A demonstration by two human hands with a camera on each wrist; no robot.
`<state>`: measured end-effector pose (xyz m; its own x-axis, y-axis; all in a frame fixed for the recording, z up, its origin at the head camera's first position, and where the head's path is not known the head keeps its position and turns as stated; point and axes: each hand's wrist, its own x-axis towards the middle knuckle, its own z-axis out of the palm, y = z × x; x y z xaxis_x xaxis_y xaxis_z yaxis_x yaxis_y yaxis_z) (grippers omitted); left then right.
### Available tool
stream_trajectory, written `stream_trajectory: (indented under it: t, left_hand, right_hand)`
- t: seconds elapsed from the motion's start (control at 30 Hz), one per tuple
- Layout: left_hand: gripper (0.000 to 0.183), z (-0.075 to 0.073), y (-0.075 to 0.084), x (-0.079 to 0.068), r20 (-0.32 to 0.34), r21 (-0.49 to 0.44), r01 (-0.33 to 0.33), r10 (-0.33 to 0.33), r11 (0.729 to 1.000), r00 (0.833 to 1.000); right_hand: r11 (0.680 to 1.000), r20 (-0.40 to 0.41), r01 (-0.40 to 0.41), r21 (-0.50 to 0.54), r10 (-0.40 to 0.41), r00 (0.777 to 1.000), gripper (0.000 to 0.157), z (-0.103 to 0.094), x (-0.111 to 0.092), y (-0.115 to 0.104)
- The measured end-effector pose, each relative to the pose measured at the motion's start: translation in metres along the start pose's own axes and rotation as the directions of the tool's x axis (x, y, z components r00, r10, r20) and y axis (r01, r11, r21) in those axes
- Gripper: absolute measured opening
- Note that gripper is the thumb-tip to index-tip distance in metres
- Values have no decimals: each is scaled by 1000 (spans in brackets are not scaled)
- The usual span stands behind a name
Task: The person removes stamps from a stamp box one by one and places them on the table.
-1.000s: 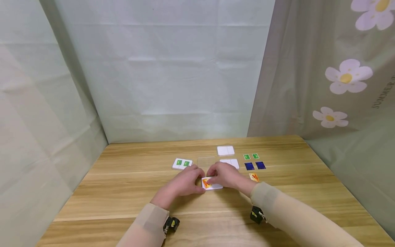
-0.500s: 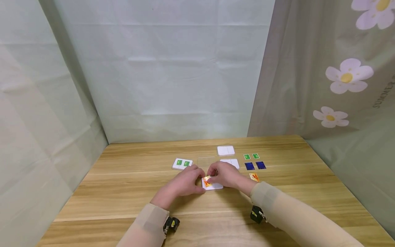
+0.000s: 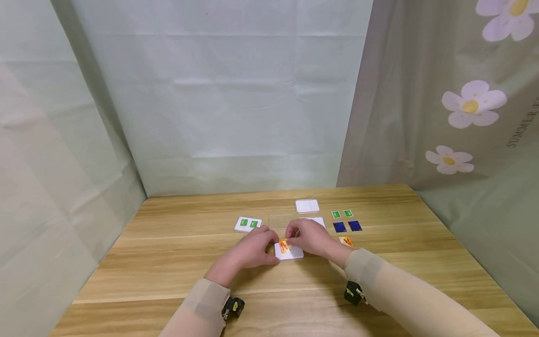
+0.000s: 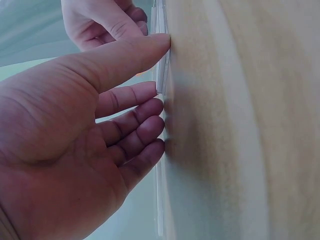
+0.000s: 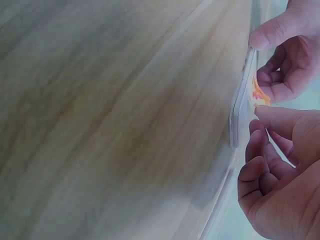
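Note:
On the table lies a white two-part tile (image 3: 294, 254) with a clear edge. My left hand (image 3: 252, 246) holds its left end, thumb at the near edge and forefinger at the far one. Over the tile's left part, a small orange picture card (image 3: 284, 245) is pinched at its right side by my right hand (image 3: 310, 237). In the right wrist view the orange card (image 5: 259, 94) stands tilted, lifted at one edge from the tile. The left wrist view shows my left thumb and forefinger at the tile's edge (image 4: 161, 75).
A white tile with two green cards (image 3: 249, 224) lies behind my left hand. Blank white tiles (image 3: 307, 206) and a clear plate (image 3: 280, 221) lie farther back. At right are green cards (image 3: 336, 214), blue cards (image 3: 339, 227) and another orange card (image 3: 346, 241).
The orange card has shifted slightly right and away on the tile and turned a little, with my right fingertips on it. My left hand has kept its place.

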<state>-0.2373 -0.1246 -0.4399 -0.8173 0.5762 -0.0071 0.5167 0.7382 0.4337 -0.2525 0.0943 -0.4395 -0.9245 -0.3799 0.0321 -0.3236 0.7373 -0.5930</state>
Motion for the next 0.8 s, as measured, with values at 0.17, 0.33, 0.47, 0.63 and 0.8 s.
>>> stream_trajectory:
  t: [0.17, 0.33, 0.47, 0.63, 0.8]
  left_hand:
    - [46, -1, 1, -1, 3, -5, 5, -5, 1000, 1000]
    - [46, -2, 2, -1, 3, -15, 4, -4, 1000, 1000]
    - [44, -2, 3, -1, 2, -15, 1, -1, 1000, 1000]
    - [44, -2, 2, 0, -2, -13, 1, -1, 1000, 1000]
    - [45, 0, 0, 1, 2, -10, 12, -12, 1000, 1000]
  right_hand:
    - [1000, 1, -22, 14, 22, 1000, 18, -3, -1, 0]
    - [999, -10, -18, 28, 18, 1000, 18, -8, -4, 1]
    - [998, -19, -4, 57, 5, 1000, 17, -15, -9, 3]
    - [996, -39, 17, 84, -14, 999, 16, -24, -14, 9]
    - [995, -48, 27, 100, -22, 999, 14, -35, -20, 15]
